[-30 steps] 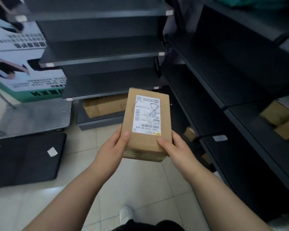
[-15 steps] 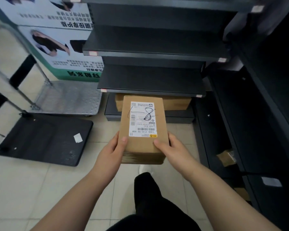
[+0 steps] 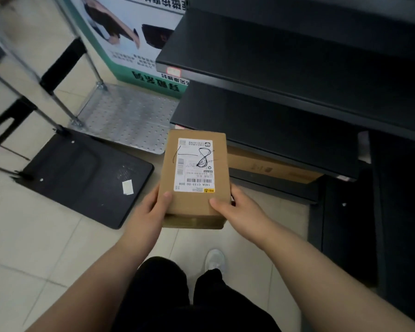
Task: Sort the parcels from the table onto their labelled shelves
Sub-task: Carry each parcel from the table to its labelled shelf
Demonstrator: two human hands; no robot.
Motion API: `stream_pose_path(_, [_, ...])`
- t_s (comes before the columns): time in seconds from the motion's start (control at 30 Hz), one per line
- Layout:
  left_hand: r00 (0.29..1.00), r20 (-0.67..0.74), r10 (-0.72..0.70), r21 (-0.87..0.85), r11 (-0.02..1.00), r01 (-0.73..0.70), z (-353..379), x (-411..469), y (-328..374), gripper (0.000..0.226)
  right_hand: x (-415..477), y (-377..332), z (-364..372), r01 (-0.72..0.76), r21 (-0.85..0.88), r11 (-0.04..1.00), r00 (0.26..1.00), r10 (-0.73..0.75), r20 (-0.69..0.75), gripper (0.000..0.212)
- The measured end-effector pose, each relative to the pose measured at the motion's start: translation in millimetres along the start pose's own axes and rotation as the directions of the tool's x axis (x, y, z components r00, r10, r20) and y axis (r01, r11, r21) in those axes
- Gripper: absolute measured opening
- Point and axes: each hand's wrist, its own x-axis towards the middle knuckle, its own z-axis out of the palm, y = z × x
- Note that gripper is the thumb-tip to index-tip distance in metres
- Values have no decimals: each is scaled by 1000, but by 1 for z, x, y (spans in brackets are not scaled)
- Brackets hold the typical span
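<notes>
Brown cardboard parcel (image 3: 194,178), rectangular, is held in mid-air near the middle of the view, above the pale tiled floor (image 3: 34,236) and clear of every shelf. Its top face carries a white shipping label (image 3: 195,165) with a barcode and a handwritten black "8".

The left hand (image 3: 151,209) grips the parcel's near corner at 8 o'clock, thumb pressed flat on the top face. The right hand (image 3: 237,207) grips the near corner at 4 o'clock, thumb likewise on top. On both hands the other fingers curl round the parcel's sides and are mostly hidden, so I cannot tell how they lie.

From 12 to 3 o'clock of the parcel stands a black metal shelving unit (image 3: 285,111) with bare dark tiers. Under its lowest tier, at 3 o'clock and just behind the parcel, lies a flat brown cardboard box (image 3: 261,166).

At 9 o'clock a flat black panel (image 3: 86,178) with a small white sticker lies on the floor. At 11 o'clock sits a silver perforated metal trolley platform (image 3: 130,116), and beyond it a green and white printed poster (image 3: 134,44). At 6 o'clock a white shoe (image 3: 215,259) shows below the parcel.
</notes>
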Motion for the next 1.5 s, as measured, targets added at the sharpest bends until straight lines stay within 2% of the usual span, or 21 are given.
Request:
stream_pose_path(0.1, [995,-16,-103,-65,993,102,-13,29,-12,25,28,-3,16,-66,-25,998,996,67,56,38])
stream_pose_path(0.27, [977,64,-205,15,979,205,-45,98,-20,28,87,-10,50,-187,-13,982,981,187,49,44])
stream_pose_path(0.43, [964,165,-210,170,969,182,-80,172,-14,32,156,-25,78,-228,106,968,973,229,6,44])
stream_pose_path(0.53, [953,206,-224,156,968,194,-90,224,-15,39,198,-26,81,-216,152,965,975,220,-13,45])
stream_pose_path(0.63, [949,242,-202,78,979,188,-82,271,-25,47,238,-18,72,-188,151,970,981,192,-12,45])
stream_pose_path(0.77, [960,232,-157,55,987,148,-49,324,-31,56,294,4,45,-159,97,982,985,165,-51,37])
stream_pose_path(0.93, [969,235,-82,39,996,75,-6,390,-44,64,357,34,11,-98,92,991,993,104,-55,42])
stream_pose_path(1.17, [961,274,-30,21,999,25,17,461,-63,68,426,54,-8,-20,44,999,994,25,-103,49])
stream_pose_path(1.23, [952,305,-27,23,1000,20,20,477,-68,62,440,57,-8,-1,34,999,992,6,-128,51])
stream_pose_path(1.33, [951,310,0,43,999,-14,22,499,-69,51,455,56,-9,11,-5,1000,985,-12,-170,57])
stream_pose_path(1.5, [967,229,111,261,950,-171,26,515,-48,51,460,48,-11,0,-125,992,945,-41,-323,54])
